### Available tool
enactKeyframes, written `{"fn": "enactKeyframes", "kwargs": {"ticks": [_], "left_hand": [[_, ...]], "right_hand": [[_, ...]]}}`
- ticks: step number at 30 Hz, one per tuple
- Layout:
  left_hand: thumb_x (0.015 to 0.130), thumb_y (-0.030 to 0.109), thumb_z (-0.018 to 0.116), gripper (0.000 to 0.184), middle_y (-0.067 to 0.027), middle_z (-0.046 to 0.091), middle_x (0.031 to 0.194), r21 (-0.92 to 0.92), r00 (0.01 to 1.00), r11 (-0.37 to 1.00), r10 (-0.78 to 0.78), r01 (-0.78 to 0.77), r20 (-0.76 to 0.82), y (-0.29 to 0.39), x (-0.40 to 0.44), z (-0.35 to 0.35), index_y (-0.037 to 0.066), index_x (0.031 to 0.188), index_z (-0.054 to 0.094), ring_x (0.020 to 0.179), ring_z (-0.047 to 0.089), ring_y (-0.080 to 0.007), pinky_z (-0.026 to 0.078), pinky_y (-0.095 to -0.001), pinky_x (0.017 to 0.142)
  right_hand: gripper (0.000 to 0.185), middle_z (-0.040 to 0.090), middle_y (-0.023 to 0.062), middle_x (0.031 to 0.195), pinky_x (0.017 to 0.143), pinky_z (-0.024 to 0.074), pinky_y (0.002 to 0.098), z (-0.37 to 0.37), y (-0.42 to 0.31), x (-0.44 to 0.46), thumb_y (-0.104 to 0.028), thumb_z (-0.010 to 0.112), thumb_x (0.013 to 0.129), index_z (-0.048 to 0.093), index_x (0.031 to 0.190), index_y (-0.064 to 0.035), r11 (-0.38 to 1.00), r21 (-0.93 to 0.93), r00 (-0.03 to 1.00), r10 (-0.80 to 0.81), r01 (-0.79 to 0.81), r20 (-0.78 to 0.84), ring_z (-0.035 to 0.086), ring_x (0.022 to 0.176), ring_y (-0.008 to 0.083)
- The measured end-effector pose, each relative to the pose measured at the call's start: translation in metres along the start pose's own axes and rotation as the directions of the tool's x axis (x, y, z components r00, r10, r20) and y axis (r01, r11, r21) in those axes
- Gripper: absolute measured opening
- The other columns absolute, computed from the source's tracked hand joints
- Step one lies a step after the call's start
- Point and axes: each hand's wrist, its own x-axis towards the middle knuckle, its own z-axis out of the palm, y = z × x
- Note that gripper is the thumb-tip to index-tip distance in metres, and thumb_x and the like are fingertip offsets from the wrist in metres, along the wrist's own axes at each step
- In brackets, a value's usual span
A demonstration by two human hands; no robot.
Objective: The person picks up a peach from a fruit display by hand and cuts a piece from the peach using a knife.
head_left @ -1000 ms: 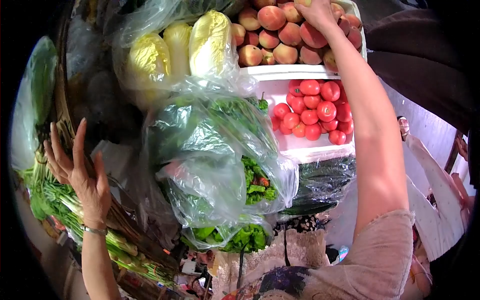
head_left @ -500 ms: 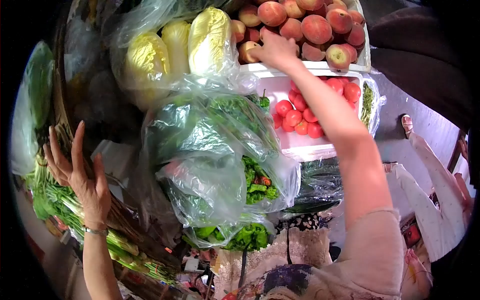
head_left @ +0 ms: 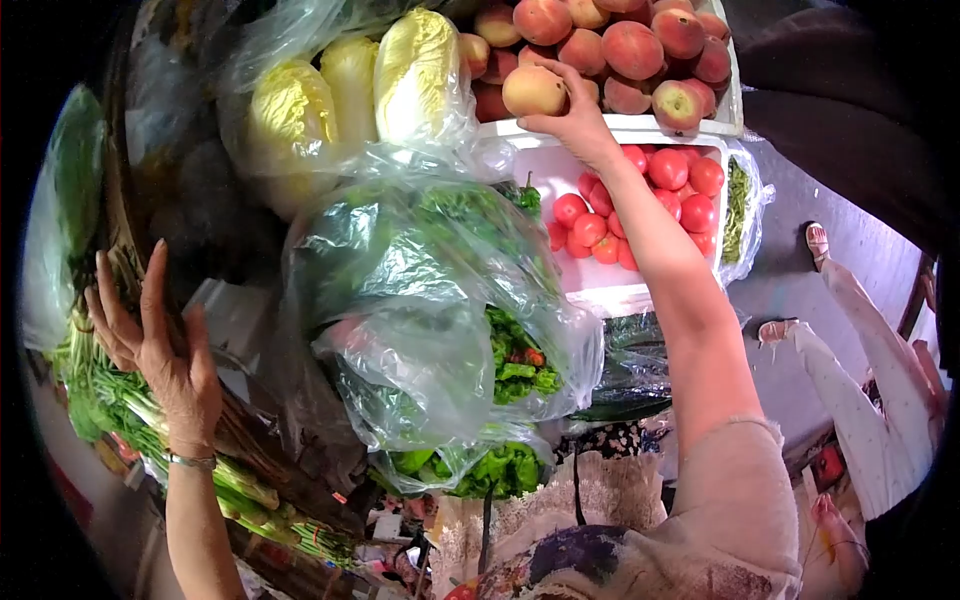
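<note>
My right hand (head_left: pixel 580 118) holds a pale orange peach (head_left: pixel 534 91) between thumb and fingers, at the lower left corner of a white foam box (head_left: pixel 640 128) full of peaches (head_left: pixel 632 50). Below that box, red tomatoes (head_left: pixel 592 230) lie in a second white box (head_left: pixel 548 172), partly hidden by my right forearm. My left hand (head_left: pixel 165 365) is at the left with its fingers spread and nothing in them, over or beside bundled green stalks (head_left: pixel 130 410); whether it touches them I cannot tell.
Napa cabbages (head_left: pixel 418 75) in clear plastic stand left of the peaches. Bagged leafy greens (head_left: pixel 430 280) fill the middle. Dark vegetables under plastic (head_left: pixel 628 370) lie below the tomatoes. At the right are a person's legs in pale trousers (head_left: pixel 850 400), and dark cloth (head_left: pixel 840 90) hangs above.
My right hand moved from the far upper right of the peach box to its lower left corner and now has a peach lifted in its fingers. My left hand has hardly moved.
</note>
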Motion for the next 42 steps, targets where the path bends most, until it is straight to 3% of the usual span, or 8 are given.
{"fn": "enactKeyframes", "kwargs": {"ticks": [6,17,21,24,33,35,36,42], "left_hand": [[0.091,0.016,0.059,0.051,-0.0081,0.021,0.161,-0.048,1.0,0.999,0.014,-0.014,0.006,0.001,0.002,0.0,0.027,0.141,0.053,0.148,0.008,-0.0363,0.003,-0.0515,0.118],[0.092,0.015,0.058,0.051,-0.0079,0.022,0.161,-0.029,1.0,0.999,0.03,-0.03,0.0,-0.003,0.001,0.002,0.027,0.141,0.053,0.148,0.008,-0.0363,0.002,-0.053,0.118],[0.091,0.016,0.057,0.051,-0.0092,0.022,0.161,-0.036,1.0,0.999,0.009,-0.009,0.003,-0.001,0.002,0.001,0.027,0.141,0.053,0.148,0.009,-0.0373,0.002,-0.0531,0.118],[0.091,0.016,0.056,0.05,-0.0102,0.021,0.161,-0.048,1.0,0.999,-0.007,0.007,0.012,0.0,0.002,-0.001,0.026,0.14,0.053,0.148,0.009,-0.0378,0.002,-0.0528,0.118],[0.083,0.01,0.058,0.058,-0.0137,0.016,0.161,-0.024,0.988,0.991,-0.128,0.131,0.09,0.002,-0.001,-0.009,0.024,0.14,0.052,0.149,0.004,-0.0398,-0.003,-0.0567,0.117],[0.083,0.01,0.059,0.059,-0.0139,0.016,0.161,-0.027,0.989,0.991,-0.127,0.13,0.069,0.003,0.0,-0.008,0.024,0.139,0.052,0.148,0.004,-0.0402,-0.003,-0.0571,0.117],[0.082,0.009,0.059,0.06,-0.0141,0.016,0.161,-0.02,0.99,0.991,-0.128,0.13,0.06,0.003,-0.001,-0.008,0.024,0.139,0.052,0.148,0.004,-0.0407,-0.003,-0.0576,0.117],[0.081,0.009,0.061,0.063,-0.0125,0.015,0.162,-0.05,0.987,0.986,-0.154,0.157,0.054,0.002,-0.001,-0.011,0.026,0.141,0.051,0.149,0.004,-0.0404,-0.003,-0.0574,0.117]], "right_hand": [[0.063,0.065,0.0158,0.103,0.074,0.0543,0.0323,-0.019,0.007,-0.017,-0.051,0.064,0.09,0.049,0.129,-0.0035,0.345,0.743,0.819,0.206,-0.573,0.536,0.062,0.081,0.0188],[0.068,0.065,0.0169,0.102,0.068,0.0516,0.0318,-0.019,-0.006,-0.005,-0.066,0.05,0.091,0.055,0.121,-0.0051,0.32,0.733,0.796,0.33,-0.6,0.508,0.059,0.078,0.0174],[0.065,0.061,0.016,0.111,0.079,0.0512,0.0376,-0.006,0.017,0.016,-0.056,0.065,0.082,0.055,0.124,-0.0075,0.987,0.017,0.987,0.157,-0.157,0.022,0.059,0.093,0.0248],[0.071,0.048,0.0223,0.133,0.103,0.0388,0.046,0.006,0.001,0.019,-0.045,0.071,0.074,0.049,0.134,-0.0131,0.67,-0.728,0.986,0.162,-0.146,-0.048,0.05,0.122,0.0367],[0.056,0.067,0.0244,0.102,0.086,0.0501,0.0489,-0.059,-0.121,0.055,-0.027,0.061,0.089,0.043,0.139,-0.0078,0.866,-0.454,0.957,0.087,-0.21,-0.277,0.064,0.098,0.0436],[0.061,0.062,0.0287,0.117,0.092,0.0475,0.0494,-0.096,-0.096,0.105,-0.024,0.056,0.09,0.035,0.145,-0.0081,0.786,-0.618,0.87,-0.318,0.021,-0.376,0.059,0.108,0.046],[0.063,0.059,0.0292,0.124,0.097,0.0451,0.0486,-0.114,-0.16,0.108,-0.023,0.055,0.087,0.035,0.146,-0.0075,0.779,-0.565,0.929,0.06,-0.273,-0.366,0.056,0.115,0.0444],[0.057,0.061,0.0254,0.122,0.097,0.0464,0.0487,-0.166,-0.192,0.184,-0.019,0.056,0.082,0.047,0.137,-0.0062,0.777,-0.595,0.873,-0.131,-0.205,-0.471,0.057,0.115,0.0414]]}}
